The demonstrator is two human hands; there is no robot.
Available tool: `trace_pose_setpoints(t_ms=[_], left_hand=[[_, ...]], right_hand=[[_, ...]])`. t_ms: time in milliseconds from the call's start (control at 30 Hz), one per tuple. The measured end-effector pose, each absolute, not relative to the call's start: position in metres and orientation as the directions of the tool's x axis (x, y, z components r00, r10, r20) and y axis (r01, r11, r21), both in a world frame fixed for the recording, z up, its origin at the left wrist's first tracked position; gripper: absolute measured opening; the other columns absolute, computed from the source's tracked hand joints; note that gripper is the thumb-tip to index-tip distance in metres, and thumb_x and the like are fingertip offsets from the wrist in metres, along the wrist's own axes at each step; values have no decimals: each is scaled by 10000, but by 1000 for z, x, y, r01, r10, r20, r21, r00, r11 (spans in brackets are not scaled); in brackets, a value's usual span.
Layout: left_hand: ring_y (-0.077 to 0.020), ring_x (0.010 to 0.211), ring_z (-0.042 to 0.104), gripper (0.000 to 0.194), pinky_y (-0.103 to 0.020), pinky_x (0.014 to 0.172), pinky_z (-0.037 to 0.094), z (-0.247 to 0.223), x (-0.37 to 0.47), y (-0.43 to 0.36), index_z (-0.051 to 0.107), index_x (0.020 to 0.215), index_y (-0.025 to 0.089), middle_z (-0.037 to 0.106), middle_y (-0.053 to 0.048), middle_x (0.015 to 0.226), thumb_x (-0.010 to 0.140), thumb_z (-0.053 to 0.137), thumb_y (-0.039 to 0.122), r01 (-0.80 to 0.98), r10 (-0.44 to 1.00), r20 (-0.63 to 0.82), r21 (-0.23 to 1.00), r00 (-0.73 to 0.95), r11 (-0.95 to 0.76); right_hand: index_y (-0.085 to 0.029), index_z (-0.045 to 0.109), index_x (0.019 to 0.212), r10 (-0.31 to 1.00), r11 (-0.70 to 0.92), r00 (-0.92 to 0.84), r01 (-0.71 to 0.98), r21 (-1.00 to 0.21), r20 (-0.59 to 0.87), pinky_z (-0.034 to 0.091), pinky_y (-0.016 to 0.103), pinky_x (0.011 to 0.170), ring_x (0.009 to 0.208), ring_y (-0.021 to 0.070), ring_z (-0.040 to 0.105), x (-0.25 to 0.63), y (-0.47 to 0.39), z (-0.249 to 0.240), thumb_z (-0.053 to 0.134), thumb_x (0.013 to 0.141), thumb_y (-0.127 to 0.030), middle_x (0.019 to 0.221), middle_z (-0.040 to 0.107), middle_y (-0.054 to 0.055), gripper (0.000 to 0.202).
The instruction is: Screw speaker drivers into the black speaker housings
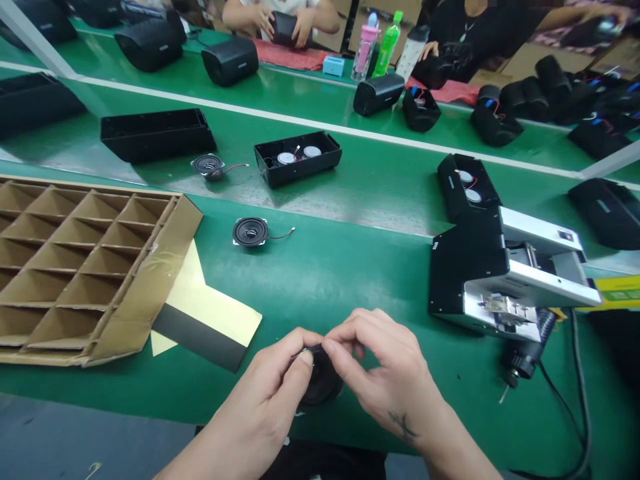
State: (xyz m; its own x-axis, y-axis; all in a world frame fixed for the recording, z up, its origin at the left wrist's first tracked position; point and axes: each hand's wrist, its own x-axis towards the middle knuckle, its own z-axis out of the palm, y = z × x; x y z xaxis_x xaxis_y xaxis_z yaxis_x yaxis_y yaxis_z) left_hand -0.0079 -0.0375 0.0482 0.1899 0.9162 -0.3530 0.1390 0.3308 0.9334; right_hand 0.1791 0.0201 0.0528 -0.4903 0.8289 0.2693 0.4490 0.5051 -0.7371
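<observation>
A dark round speaker driver [320, 385] is low in the middle of the head view, partly hidden by my fingers. My left hand [277, 383] is closed on its near-left edge, thumb on top. My right hand [385, 363] pinches at the top edge of the same part, fingertips almost touching the left ones; a small dark bit shows there, too little to name. Beyond the hands, a second speaker driver [251, 232] with a short wire lies on the green bench [320, 280]. A black-and-yellow sheet [213, 313] lies to the left.
A cardboard divider box [165, 267] fills the left side. At right stands a black-and-white machine [470, 280] beside an electric screwdriver [523, 357] and cable. Past them, a conveyor carries a loose driver [208, 167] and speaker housings [300, 163]. Two people sit opposite.
</observation>
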Motion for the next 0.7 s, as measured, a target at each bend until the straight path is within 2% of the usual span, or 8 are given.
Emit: trace_pose_setpoints(t_ms=[133, 333, 433, 500, 600, 700], left_hand=[[-204, 1042, 649, 392, -270, 875, 524, 47, -2, -39, 678, 1324, 326, 728, -16, 1244, 1109, 391, 483, 125, 926, -338, 939, 168, 320], [-178, 827, 593, 359, -293, 869, 523, 41, 4, -42, 684, 1248, 296, 685, -2, 966, 1107, 400, 465, 150, 937, -322, 941, 137, 302], [-184, 844, 628, 335, -294, 823, 537, 40, 8, -42, 674, 1228, 273, 689, -21, 993, 1105, 404, 428, 131, 950, -284, 955, 128, 267], [-196, 878, 666, 295, -301, 815, 551, 40, 12, -42, 685, 1174, 255, 705, -44, 1043, 1090, 434, 386, 130, 973, -209, 972, 96, 196], [-230, 986, 709, 219, -315, 881, 560, 37, 20, -45, 723, 1056, 246, 733, -68, 1080, 1033, 510, 289, 153, 998, -30, 987, -52, 37], [-236, 1069, 728, 207, -302, 928, 555, 33, 31, -51, 749, 1051, 264, 761, -58, 1092, 972, 566, 207, 196, 982, 98, 979, -164, -65]], right_hand=[[-188, 686, 834, 832, 539, -426, 471, -698, 355, 370, 309, 641, 632, 121, 522, 176, 14, 46, 650, 986, -150, 672, 595, -34, 161], [-190, 658, 837, 825, 564, -330, 455, -689, 458, 411, 317, 667, 618, 125, 570, 170, 7, 36, 653, 960, -91, 645, 591, -36, 158], [-198, 658, 867, 825, 566, -291, 439, -698, 485, 433, 322, 669, 633, 137, 607, 169, 2, 33, 662, 944, -75, 664, 636, -24, 145], [-203, 659, 884, 822, 569, -271, 424, -704, 501, 435, 337, 679, 640, 143, 615, 169, -2, 31, 667, 925, -54, 693, 664, -14, 154], [-212, 648, 918, 806, 590, -239, 395, -704, 542, 424, 364, 690, 623, 143, 601, 171, -8, 27, 655, 894, -21, 717, 667, -9, 193], [-230, 638, 966, 792, 606, -209, 377, -701, 573, 442, 403, 744, 629, 148, 610, 175, -13, 23, 635, 880, -13, 724, 643, -13, 233]])
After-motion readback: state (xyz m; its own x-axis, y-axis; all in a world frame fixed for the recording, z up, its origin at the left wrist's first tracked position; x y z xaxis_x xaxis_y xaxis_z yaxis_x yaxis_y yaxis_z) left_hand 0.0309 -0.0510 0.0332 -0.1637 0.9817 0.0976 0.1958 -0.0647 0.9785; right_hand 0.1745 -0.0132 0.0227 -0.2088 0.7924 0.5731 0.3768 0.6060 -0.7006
